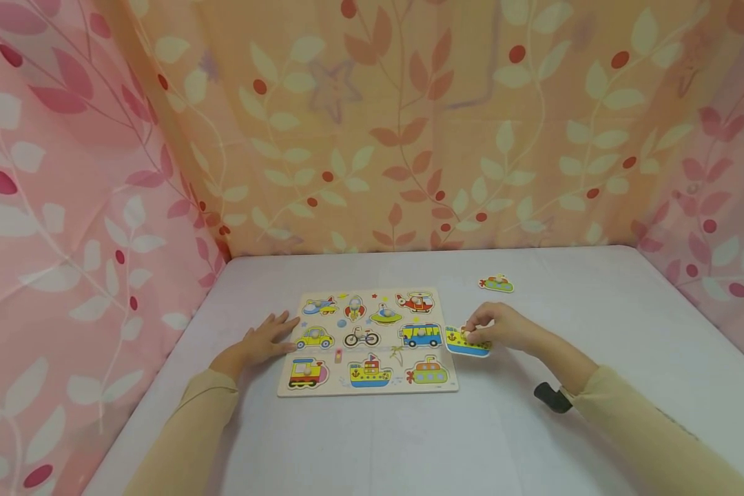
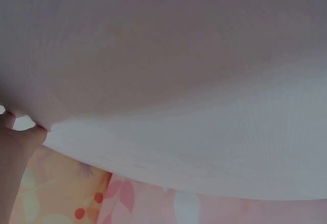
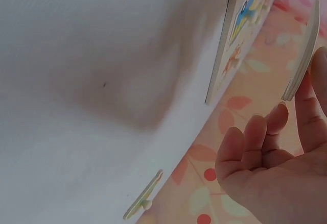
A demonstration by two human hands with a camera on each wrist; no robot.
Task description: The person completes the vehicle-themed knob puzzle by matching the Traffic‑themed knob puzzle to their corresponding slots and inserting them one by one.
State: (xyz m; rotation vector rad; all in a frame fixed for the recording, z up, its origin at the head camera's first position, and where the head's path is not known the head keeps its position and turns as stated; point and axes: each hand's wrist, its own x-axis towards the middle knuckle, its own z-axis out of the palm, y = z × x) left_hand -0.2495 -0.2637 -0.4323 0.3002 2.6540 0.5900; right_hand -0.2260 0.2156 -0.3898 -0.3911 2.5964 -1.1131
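Observation:
A ship puzzle piece (image 1: 469,342), yellow, white and blue, is pinched by my right hand (image 1: 507,326) at the right edge of the puzzle board (image 1: 372,404). In the right wrist view the ship piece (image 3: 305,50) shows edge-on at the fingertips, raised off the table. Vehicle pictures cover the board, most with a small knob; the printed ship (image 1: 370,373) and printed submarine (image 1: 430,372) in its front row show no knob. My left hand (image 1: 262,344) rests at the board's left edge, fingers spread. In the left wrist view only part of that hand (image 2: 20,145) shows.
A green and orange submarine piece (image 1: 498,283) with a knob lies on the white-covered table (image 1: 384,448), behind my right hand. A black object (image 1: 553,397) sits by the right sleeve. Patterned curtains (image 1: 372,138) close off the back and sides.

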